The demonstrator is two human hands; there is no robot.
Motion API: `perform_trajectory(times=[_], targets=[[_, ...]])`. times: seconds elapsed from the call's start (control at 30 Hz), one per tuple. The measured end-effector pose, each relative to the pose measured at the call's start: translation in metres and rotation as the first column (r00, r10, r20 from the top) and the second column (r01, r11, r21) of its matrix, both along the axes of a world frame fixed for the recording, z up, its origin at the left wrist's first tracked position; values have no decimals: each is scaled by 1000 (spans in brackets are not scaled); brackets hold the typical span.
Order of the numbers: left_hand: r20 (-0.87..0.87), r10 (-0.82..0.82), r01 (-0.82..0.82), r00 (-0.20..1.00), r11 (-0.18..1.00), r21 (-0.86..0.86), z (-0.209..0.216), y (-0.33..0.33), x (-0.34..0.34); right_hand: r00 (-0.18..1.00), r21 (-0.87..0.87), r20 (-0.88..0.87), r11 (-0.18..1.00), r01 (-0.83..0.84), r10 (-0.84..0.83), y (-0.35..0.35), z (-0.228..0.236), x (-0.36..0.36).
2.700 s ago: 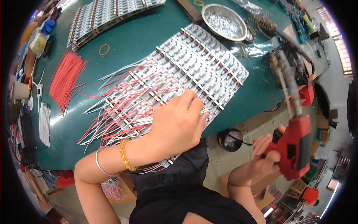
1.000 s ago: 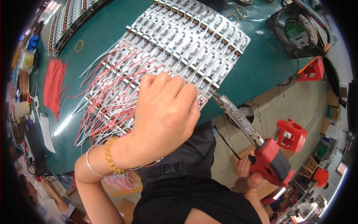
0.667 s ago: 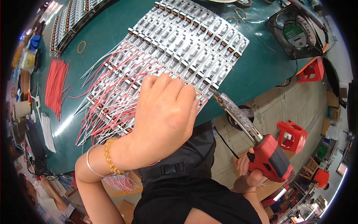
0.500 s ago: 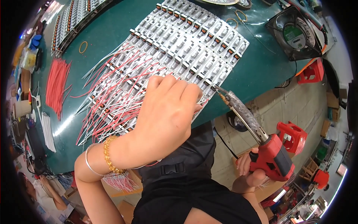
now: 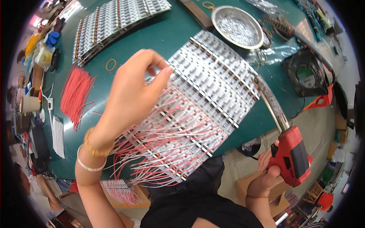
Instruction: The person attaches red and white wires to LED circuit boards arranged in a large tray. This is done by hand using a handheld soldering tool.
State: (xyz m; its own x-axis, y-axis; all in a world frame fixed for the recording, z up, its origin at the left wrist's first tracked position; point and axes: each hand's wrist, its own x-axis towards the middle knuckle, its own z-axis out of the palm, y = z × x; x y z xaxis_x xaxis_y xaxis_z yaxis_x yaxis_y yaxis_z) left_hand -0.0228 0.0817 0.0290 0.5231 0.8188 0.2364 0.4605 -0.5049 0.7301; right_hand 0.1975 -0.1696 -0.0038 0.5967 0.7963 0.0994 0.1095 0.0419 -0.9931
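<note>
My left hand, wearing a yellow bracelet and a silver bangle, is bent over the left side of a panel of white-and-silver circuit boards. Its thumb and forefinger come together at the panel's far-left edge; whatever lies between the tips is too small and blurred to make out. Red and white wires trail from the panel's near-left part. In my right hand is a red-and-black soldering gun, fingers wrapped round its handle. Its long metal barrel points away from me, tip above the panel's right edge.
A metal bowl of silvery bits stands beyond the panel, with a black fan at the right. Red wires and white wires lie bundled left. Another board panel occupies the far left of the green table.
The view has shifted. My left hand has moved from the panel's near right part to its far-left edge. The soldering gun's tip now sits farther along the panel's right side.
</note>
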Motion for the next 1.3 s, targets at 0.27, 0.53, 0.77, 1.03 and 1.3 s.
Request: perform_trajectory(times=[0.27,0.53,0.77,1.03,1.3], targets=[[-60,87,-97,994,976,-196,-42,61,29,999,-2,0,999,41,-41,86,13,0],[-33,94,-97,995,990,-101,-52,64,35,954,-117,-135,951,-285,270,124,15,16],[-38,99,-103,994,990,-94,-51,64,36,919,-158,-185,913,-377,347,119,9,28],[-47,124,-126,991,991,-47,-53,60,38,929,-220,-106,903,-370,354,124,6,29],[-41,117,-118,992,992,-38,-53,61,39,963,-88,-61,959,-269,264,123,14,23]])
